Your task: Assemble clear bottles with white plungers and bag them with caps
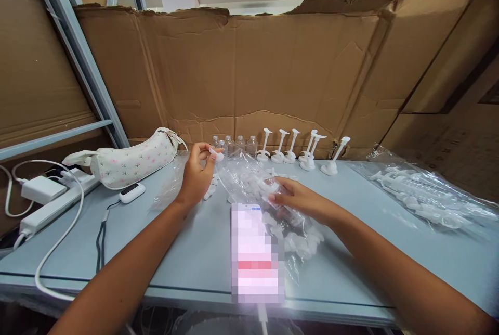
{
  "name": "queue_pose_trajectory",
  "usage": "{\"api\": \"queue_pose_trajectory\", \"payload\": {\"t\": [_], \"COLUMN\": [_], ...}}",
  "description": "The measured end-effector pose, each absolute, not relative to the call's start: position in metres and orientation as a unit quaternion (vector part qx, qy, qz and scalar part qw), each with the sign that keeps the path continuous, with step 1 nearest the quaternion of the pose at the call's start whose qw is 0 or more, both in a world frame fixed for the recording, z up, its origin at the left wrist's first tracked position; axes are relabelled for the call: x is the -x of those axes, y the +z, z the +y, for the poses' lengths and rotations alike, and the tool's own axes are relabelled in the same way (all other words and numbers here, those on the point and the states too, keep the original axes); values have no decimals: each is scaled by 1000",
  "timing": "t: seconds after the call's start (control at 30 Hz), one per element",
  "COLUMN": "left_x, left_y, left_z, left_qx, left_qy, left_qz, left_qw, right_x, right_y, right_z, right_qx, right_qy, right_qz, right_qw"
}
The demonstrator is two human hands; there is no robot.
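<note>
Where the left hand (199, 174) is, head view: above the worktop (187, 252), left of the middle; its fingers are closed to a pinch on a small white piece (217, 155), which is held up in front of the clear bottles (240, 144).
Right hand (304, 198): over the crumpled clear bag (244, 171); thumb and index finger stand narrowly apart at the plastic, and I cannot tell whether they grip anything there.
Loose white pieces (300, 244): in and under the crumpled clear bag, in a heap that runs down beside the phone (257, 252); a few more lie just below the left hand.
Stemmed white pieces (290, 147): six, each upright or slightly tilted on a round base; they stand in a row to the right of the bottles, near the cardboard wall (253, 75).
Right side: a larger clear bag (423, 194) with more white parts in it, lying flat.
Left side: a patterned pouch (134, 160); a small white device (132, 193) just below it; a power strip (58, 207) with a white cable.
</note>
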State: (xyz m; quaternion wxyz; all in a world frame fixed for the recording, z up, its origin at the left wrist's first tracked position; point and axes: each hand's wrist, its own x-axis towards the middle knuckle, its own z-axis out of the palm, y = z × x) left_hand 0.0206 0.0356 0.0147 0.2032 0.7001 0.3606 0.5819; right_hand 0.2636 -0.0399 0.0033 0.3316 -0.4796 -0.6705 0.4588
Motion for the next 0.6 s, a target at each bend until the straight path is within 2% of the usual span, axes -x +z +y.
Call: {"api": "queue_pose_trajectory", "payload": {"t": [0.07, 0.17, 0.23, 0.37, 0.47, 0.6], "left_x": [-22, -24, -25, -28, -31, -34], "left_y": [13, 9, 7, 9, 12, 17], "left_z": [38, 42, 42, 36, 28, 18], "left_qx": [-716, -744, -739, -641, -584, -575], "left_qy": [556, 512, 506, 527, 494, 479], "left_qz": [365, 393, 399, 383, 340, 319], "left_qw": [214, 172, 194, 406, 548, 581], "right_x": [-264, -265, -265, -265, -266, -269], "right_y": [2, 2, 3, 3, 3, 2], "right_z": [-39, -39, -39, -39, -38, -39], "right_qx": [476, 467, 467, 443, 433, 450], "right_qy": [459, 460, 464, 477, 482, 483], "right_qz": [-679, -685, -682, -678, -678, -674], "right_qw": [320, 317, 320, 341, 347, 333]}}
